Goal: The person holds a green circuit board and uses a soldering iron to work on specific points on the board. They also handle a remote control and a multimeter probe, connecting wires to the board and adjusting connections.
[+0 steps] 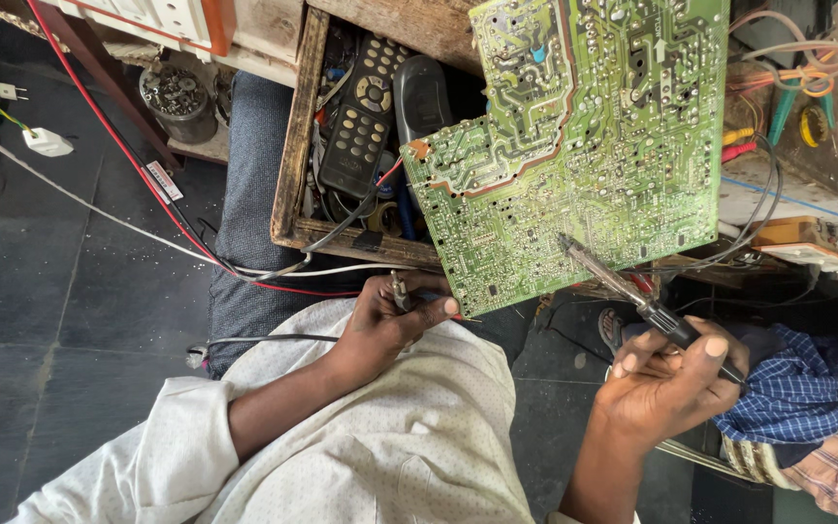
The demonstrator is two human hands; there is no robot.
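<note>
2 hands at work over a green circuit board (574,146), solder side up, tilted across the open wooden drawer (295,155). Right hand (671,383) is curled tight around the dark handle of a soldering iron (632,296), its metal tip touching the board near the lower edge. Left hand (390,320) sits at the board's bottom corner, fingers pinched together on a small metal piece, too small to identify, just touching that corner. Inside the drawer, 1 black remote control (361,116) lies beside a dark rounded handset, partly under the board. Red and white wires (147,184) trail over the dark tiled floor. Checked blue cloth (807,383) bunches beside the right hand.
</note>
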